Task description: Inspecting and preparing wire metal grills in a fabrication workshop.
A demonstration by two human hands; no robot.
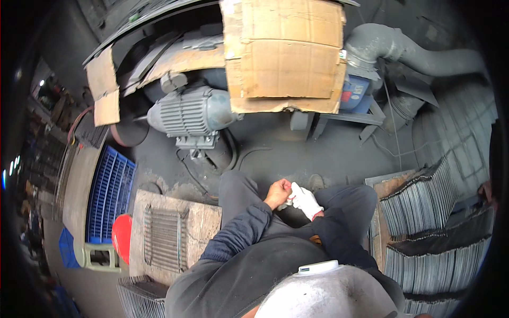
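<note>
Between my knees my two hands meet above my lap. My left hand [278, 194], bare below a dark sleeve, is closed, its fingertips bent in against the other hand. My right hand [305, 202] wears a white knit glove with a red cuff; its fingers are drawn together and touch the left fingers. A small whitish scrap [284, 205] shows just under the hands, too small to name. What the fingers pinch, if anything, is hidden between them.
A grey ribbed motor [185, 112] and a machine covered by a cardboard sheet [286, 66] stand ahead. At left, a board [204, 217] bears a row of thin metal bars [163, 236], near a blue crate [110, 196]. Stacked metal plates [419, 209] stand at right.
</note>
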